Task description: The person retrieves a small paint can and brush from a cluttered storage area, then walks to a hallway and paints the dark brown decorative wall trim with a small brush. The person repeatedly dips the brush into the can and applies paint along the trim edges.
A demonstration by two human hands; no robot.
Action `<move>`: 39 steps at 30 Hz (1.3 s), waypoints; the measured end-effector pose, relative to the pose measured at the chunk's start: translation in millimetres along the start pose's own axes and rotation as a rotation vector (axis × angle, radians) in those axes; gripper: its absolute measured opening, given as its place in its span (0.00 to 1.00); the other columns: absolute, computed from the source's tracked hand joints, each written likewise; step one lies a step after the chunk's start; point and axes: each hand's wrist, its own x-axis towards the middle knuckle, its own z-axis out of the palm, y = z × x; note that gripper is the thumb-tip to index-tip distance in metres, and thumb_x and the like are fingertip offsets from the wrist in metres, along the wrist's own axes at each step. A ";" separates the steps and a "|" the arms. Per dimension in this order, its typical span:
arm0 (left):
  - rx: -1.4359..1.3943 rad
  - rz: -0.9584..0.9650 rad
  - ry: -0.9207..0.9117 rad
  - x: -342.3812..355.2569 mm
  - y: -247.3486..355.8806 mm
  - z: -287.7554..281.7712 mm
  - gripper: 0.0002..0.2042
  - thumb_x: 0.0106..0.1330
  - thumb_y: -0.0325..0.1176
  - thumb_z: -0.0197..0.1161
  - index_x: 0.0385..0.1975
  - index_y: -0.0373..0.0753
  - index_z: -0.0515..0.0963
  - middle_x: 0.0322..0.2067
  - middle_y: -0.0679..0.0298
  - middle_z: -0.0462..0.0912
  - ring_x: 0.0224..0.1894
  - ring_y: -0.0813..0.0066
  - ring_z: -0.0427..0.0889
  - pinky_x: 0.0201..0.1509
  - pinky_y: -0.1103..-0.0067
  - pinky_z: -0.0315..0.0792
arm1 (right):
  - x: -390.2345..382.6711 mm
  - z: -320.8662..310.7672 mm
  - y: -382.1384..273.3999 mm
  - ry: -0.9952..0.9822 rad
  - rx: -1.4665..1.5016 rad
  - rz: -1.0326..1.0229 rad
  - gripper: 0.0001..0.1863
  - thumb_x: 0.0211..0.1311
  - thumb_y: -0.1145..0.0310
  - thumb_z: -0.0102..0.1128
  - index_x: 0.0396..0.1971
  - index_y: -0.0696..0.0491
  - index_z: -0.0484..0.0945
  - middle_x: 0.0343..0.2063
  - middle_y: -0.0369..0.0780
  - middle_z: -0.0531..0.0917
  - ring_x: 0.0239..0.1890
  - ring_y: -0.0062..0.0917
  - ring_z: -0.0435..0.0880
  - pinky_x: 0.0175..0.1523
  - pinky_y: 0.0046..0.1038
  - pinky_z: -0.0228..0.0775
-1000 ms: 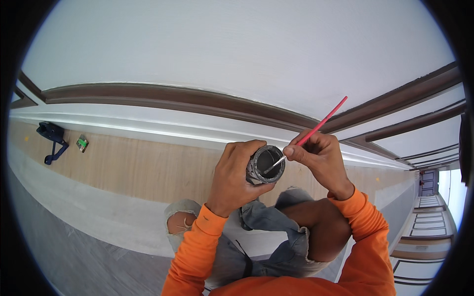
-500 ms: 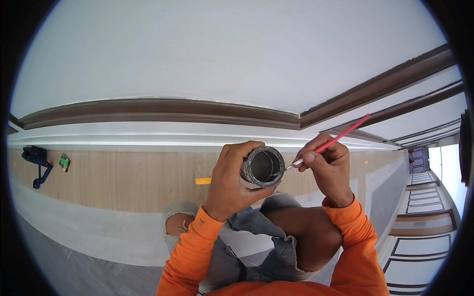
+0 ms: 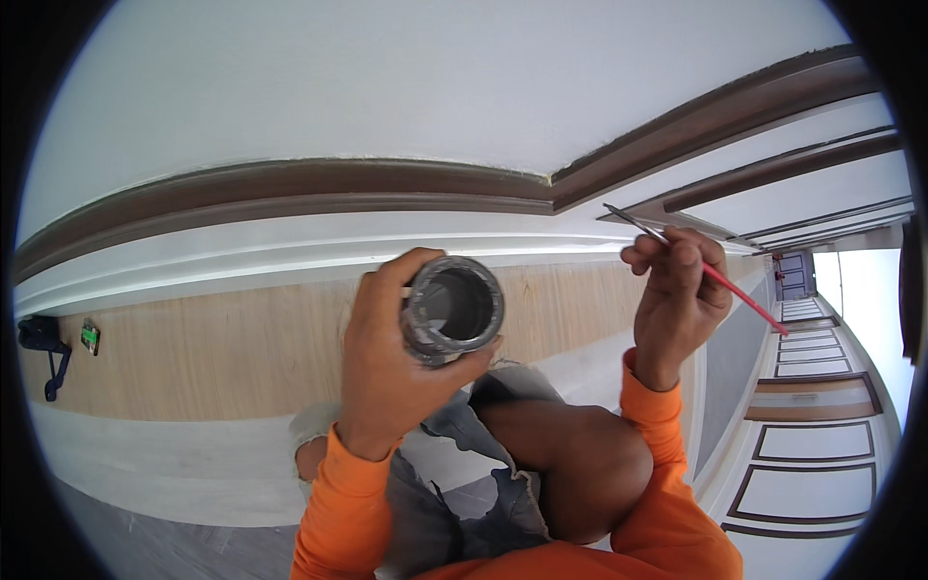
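Observation:
My left hand (image 3: 384, 358) is wrapped round a round, dark-smeared paint jar (image 3: 418, 333), its open mouth turned up toward me. Grey-brown paint coats the rim and inner wall. In my right hand (image 3: 681, 300) a thin paintbrush (image 3: 749, 307) with a red handle is pinched between thumb and fingers. Its dark bristle tip points up and left, clear of the jar, near the corner where the brown moulding (image 3: 387, 186) bends. Between tip and moulding a small gap seems to show, though the depth is hard to judge.
A white wall panel (image 3: 387, 87) rises ahead, framed by the brown moulding over a white baseboard (image 3: 242, 253). On the wood-look floor (image 3: 222, 348) at far left lie a dark blue object (image 3: 53, 353) and a small green-and-black item (image 3: 90, 336). My bent knee (image 3: 590, 474) is below the hands.
The brush has left the jar's mouth and swung round, its tip now up toward the moulding and its handle down to the right. The jar sits further left in view, which has shifted too.

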 end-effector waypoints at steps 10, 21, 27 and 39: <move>0.047 -0.071 0.136 -15.3 -0.9 -33.3 0.35 0.45 0.25 0.76 0.57 0.37 0.69 0.45 0.61 0.80 0.48 0.71 0.83 0.52 0.78 0.77 | -18.0 22.7 39.3 -0.024 -0.172 -0.146 0.08 0.60 0.86 0.63 0.39 0.65 0.78 0.31 0.48 0.87 0.35 0.28 0.89 0.44 0.24 0.82; 0.068 -0.109 0.058 -27.2 11.6 -26.8 0.40 0.39 0.31 0.79 0.58 0.36 0.68 0.48 0.56 0.79 0.49 0.66 0.83 0.54 0.74 0.80 | -7.1 18.8 65.9 -0.020 -0.450 -0.417 0.09 0.54 0.80 0.71 0.35 0.59 0.81 0.28 0.43 0.87 0.30 0.22 0.87 0.35 0.19 0.77; 0.047 -0.161 0.078 -24.4 12.4 -23.1 0.40 0.39 0.31 0.78 0.58 0.36 0.67 0.48 0.55 0.79 0.49 0.65 0.83 0.55 0.74 0.80 | -1.3 15.8 68.9 -0.015 -0.505 -0.464 0.09 0.53 0.79 0.72 0.34 0.58 0.82 0.28 0.41 0.87 0.28 0.22 0.87 0.34 0.19 0.77; 0.067 -0.141 0.070 -23.5 10.4 -23.9 0.40 0.40 0.32 0.79 0.58 0.37 0.68 0.48 0.56 0.79 0.50 0.64 0.83 0.56 0.73 0.81 | 7.5 22.8 65.4 -0.057 -0.545 -0.486 0.07 0.53 0.79 0.71 0.32 0.57 0.82 0.28 0.40 0.87 0.28 0.21 0.88 0.33 0.19 0.78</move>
